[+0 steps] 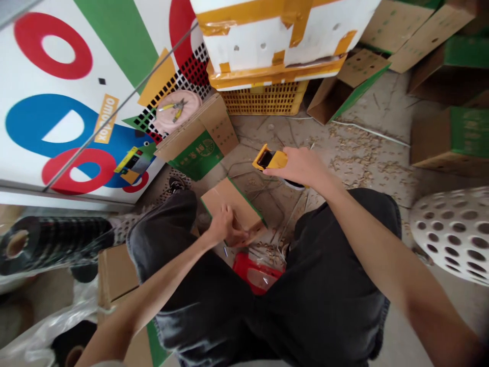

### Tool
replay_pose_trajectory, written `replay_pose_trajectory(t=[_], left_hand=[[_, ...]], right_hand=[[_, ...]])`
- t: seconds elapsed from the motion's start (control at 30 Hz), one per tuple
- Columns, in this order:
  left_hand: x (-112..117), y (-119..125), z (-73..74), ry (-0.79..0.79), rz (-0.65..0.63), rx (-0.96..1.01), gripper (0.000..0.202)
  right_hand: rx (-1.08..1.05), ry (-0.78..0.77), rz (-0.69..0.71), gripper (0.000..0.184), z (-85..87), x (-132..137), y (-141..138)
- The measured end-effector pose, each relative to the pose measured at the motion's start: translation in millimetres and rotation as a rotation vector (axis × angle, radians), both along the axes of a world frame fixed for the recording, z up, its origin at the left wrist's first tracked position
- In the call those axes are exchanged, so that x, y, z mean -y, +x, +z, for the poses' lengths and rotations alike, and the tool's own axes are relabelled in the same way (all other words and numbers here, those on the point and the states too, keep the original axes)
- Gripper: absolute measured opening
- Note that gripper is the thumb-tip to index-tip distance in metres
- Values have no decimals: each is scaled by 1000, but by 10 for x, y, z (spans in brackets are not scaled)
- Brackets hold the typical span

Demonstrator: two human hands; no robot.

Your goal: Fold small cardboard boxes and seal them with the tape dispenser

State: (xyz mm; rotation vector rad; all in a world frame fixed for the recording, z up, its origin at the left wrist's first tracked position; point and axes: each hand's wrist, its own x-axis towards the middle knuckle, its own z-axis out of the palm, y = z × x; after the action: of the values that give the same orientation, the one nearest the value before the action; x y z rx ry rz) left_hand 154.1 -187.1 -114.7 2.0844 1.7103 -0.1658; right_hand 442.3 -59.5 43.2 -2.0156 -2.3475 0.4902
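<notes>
Head view: cardboard box (243,205), long axis from far-left to near-right.

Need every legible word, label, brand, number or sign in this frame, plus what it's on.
"omodox" (apparently; sideways): orange patch on the painted panel.
White print on the green area of the flattened carton: too blurred to read.
Print on the green-sided carton, far right: too blurred.
Tape dispenser, small carton: no readable text.

Right hand (305,165): yellow tool (280,159), type unclear
</notes>
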Motion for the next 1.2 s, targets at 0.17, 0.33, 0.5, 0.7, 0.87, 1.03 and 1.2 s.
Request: replay_pose_trajectory(t=[0.17,0.33,0.5,0.7,0.87,1.03,1.2], left_hand=[[630,397,-194,-22,-101,-120,74],[545,384,-196,-60,-31,-11,75],[426,332,-138,-166,61,66,65],[389,290,-161,-197,73,114,68],[327,243,-196,-198,81,142,59],[213,150,-236,-237,26,158,47],[117,30,-316,-254,8,275,37]], right_hand=[[20,-6,-14,82,7,8,43],[2,-6,-5,80,31,4,7],[-24,-32,5,84,32,-12,-42],[-30,-35,17,89,-31,-37,-50],[-14,-36,17,86,-38,-39,-51],[3,-29,39,82,-22,-28,-52],[-10,-25,28,86,-60,-37,-34]])
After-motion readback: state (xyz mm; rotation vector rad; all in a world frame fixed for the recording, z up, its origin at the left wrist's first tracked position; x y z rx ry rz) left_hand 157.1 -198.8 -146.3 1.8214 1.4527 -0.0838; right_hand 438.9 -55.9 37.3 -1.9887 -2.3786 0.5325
